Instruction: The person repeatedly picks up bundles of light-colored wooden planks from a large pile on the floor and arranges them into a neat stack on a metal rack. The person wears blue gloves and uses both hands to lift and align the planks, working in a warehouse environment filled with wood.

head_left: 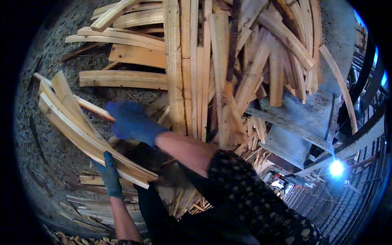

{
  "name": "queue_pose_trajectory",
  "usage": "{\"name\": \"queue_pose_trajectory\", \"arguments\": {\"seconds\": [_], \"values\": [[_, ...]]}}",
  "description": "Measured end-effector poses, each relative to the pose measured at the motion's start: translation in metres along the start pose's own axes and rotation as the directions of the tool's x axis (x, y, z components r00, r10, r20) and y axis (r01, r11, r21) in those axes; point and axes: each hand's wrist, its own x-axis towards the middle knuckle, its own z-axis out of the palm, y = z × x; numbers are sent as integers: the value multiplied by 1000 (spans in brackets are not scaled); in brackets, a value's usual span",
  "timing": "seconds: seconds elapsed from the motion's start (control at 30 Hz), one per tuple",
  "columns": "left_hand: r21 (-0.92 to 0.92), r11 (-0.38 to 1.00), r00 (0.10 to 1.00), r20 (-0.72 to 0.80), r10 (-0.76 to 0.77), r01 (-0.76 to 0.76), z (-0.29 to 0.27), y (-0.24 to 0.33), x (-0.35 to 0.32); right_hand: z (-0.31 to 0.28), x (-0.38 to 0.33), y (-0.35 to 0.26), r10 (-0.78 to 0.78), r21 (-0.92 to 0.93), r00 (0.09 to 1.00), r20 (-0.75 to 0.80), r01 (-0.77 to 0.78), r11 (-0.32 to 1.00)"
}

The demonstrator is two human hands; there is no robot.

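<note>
My left hand (109, 175), in a dark teal glove, is closed around a small bundle of long wooden slats (83, 132), gripping it nearer its lower right end. One slat of the bundle fans out upward from the others. Just above it, my right hand (132, 122), in a blue glove and blurred by motion, is closed at the end of a narrow wooden strip (94, 108). That strip runs up and left behind the bundle. The fingertips of my right hand are partly smeared.
Crosswise boards (122, 79) lie on the dirt floor (45, 134) beyond my hands. Long upright-looking boards (175, 65) and a jumbled wood heap (273, 53) fill the far middle and right. A metal frame (302, 118) and a bright lamp (336, 168) are at right.
</note>
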Motion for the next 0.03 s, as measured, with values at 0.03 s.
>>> {"name": "queue_pose_trajectory", "arguments": {"seconds": [0.03], "values": [[6, 1000, 1000, -6, -3, 3, -4, 4, -6, -25, -23, -2, 21, -22, 996, 91, -19, 1000]]}}
